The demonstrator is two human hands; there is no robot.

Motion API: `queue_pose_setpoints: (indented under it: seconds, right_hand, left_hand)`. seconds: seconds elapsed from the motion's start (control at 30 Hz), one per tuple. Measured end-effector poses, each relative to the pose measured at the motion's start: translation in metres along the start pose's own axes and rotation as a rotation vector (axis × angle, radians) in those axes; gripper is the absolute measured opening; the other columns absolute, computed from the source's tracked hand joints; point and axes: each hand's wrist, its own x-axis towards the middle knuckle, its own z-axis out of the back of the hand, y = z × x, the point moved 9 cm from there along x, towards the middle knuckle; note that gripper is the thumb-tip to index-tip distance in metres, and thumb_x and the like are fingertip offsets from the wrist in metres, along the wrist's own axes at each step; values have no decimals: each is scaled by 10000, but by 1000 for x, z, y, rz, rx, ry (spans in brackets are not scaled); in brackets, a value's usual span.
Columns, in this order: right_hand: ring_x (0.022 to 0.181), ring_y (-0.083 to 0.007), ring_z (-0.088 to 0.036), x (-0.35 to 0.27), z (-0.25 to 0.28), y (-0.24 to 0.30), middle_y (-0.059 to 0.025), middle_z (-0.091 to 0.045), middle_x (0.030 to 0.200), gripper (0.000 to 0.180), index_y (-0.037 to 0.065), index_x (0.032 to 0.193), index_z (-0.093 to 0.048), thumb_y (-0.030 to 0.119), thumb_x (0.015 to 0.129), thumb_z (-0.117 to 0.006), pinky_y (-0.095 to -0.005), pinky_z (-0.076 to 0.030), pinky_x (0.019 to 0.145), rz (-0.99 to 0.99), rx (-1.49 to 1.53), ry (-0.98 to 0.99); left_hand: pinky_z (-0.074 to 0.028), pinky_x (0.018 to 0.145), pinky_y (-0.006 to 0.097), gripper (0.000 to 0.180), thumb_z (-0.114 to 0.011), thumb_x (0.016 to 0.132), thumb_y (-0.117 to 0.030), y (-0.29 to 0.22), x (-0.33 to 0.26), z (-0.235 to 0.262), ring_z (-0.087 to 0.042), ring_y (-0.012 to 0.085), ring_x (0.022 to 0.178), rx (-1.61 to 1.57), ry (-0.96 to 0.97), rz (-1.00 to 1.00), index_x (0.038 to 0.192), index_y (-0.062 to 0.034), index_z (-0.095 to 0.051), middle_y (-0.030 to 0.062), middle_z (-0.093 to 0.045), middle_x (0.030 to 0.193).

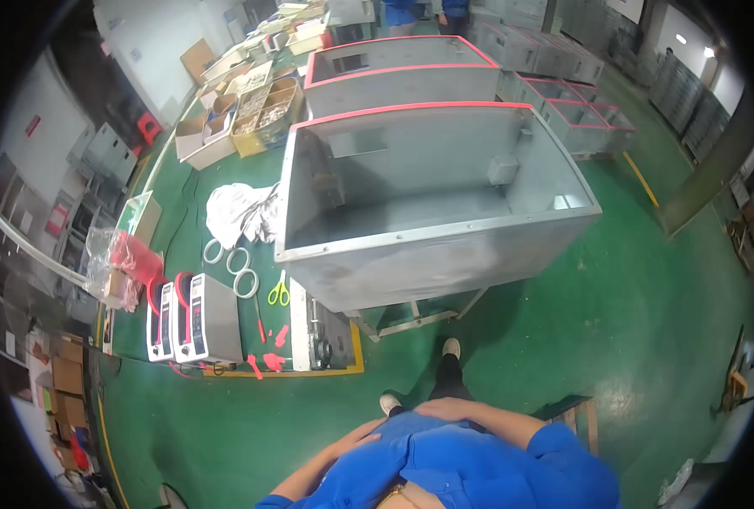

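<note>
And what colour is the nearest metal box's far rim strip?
The strip is pinkish red, clearest in the head view.

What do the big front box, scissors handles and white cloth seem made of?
Big front box: likely sheet metal, dull grey, with fastener-like dots along its rim. Scissors handles: probably plastic, smooth and bright yellow-green. White cloth: fabric, matte, judging by soft crumpled folds; fibre unclear.

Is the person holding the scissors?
No, the scissors lie on the green table, while the left hand and right hand rest against the blue clothing.
</note>
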Motion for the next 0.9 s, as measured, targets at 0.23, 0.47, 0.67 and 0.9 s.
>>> queue_pose_setpoints:
  seconds: [0.23, 0.47, 0.67, 0.9]
  right_hand:
    - [1186, -243, -392, 19, -32, -42, -69, -468, 1244, 425, 135, 1195, -490, 286, 808, -399, -411, -315, 964, 22, -398, -191]
    - [1156, -226, -416, 69, -42, -41, -50, -489, 1213, 388, 154, 1177, -508, 250, 815, -405, -471, -337, 889, -120, -624, -14]
    - [1042, -291, -518, 87, -16, -40, -135, -558, 1107, 378, 113, 1114, -554, 282, 801, -425, -420, -417, 865, -49, -538, -62]
    - [1022, -318, -524, 71, 20, -81, -153, -549, 1107, 389, 90, 1099, -554, 276, 787, -415, -417, -419, 871, -148, -431, -59]
  left_hand:
    - [-50, 1074, 376, 644, -320, 892, -491, 95, -80, 17, -17, 247, 1335, 58, -52, 266, 1372, -81, -191, 154, -121, 1430]
    - [-146, 1061, 326, 604, -328, 899, -467, 135, -54, 29, -196, 246, 1300, -118, -262, 192, 1355, -79, -247, 157, -236, 1394]
    - [-284, 1001, 320, 524, -388, 885, -429, 180, 18, 45, -405, 244, 1187, -22, -192, 275, 1226, -36, -453, 139, -441, 1276]
    - [-346, 955, 375, 564, -420, 813, -512, 225, 97, 74, -427, 319, 1142, 501, -313, 534, 1110, -53, -559, 174, -492, 1192]
